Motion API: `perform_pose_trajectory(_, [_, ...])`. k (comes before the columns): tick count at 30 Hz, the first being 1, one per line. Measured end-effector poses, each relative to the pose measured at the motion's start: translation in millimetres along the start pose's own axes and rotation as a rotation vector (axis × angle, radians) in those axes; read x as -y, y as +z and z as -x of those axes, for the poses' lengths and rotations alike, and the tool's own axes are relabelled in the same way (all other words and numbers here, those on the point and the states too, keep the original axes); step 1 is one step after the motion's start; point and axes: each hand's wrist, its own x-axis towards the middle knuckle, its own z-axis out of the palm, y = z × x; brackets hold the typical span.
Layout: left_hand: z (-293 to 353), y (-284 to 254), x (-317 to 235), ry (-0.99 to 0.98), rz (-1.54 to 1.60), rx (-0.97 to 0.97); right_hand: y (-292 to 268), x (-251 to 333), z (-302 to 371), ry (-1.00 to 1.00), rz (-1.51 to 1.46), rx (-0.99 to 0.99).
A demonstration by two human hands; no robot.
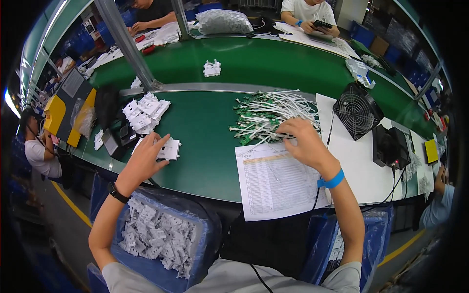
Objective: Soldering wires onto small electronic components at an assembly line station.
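My left hand is at the table's left part, fingers and thumb spread over a flat white plastic housing. The fingertips touch or hover just over it; I cannot tell which. Just beyond lies a heap of similar white plastic housings. At the right, my right hand reaches to the near edge of a pile of white cables with small green circuit boards. Its fingers are bent, with a gap between thumb and forefinger, and no cable shows clearly gripped. Beneath that wrist lies a printed sheet.
A black fan and a black box with wires stand at the right. A metal post rises at the far left. A single housing lies on the green belt. Below sits a blue-lined bin of white parts.
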Motion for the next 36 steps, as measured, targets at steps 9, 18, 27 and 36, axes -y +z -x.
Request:
perform_pose_trajectory(9, [-28.0,18.8,-16.2,0.003,0.120,-0.043,1.4,7.9,-9.2,-0.071,-0.016,-0.257])
perform_pose_trajectory(18, [-59.2,34.7,-48.3,0.125,0.215,-0.205,-27.0,8.6,-23.4,0.297,-0.910,-0.723])
perform_pose_trajectory(27, [-84.9,40.1,-80.3,0.070,0.396,-0.086,-3.2,44.1,1.5,0.422,-0.932,-0.296])
perform_pose_trajectory(36, [-62.5,-30.0,-177.4,0.309,0.781,-0.117,-13.1,89.5,11.0,0.243,-0.788,-0.403])
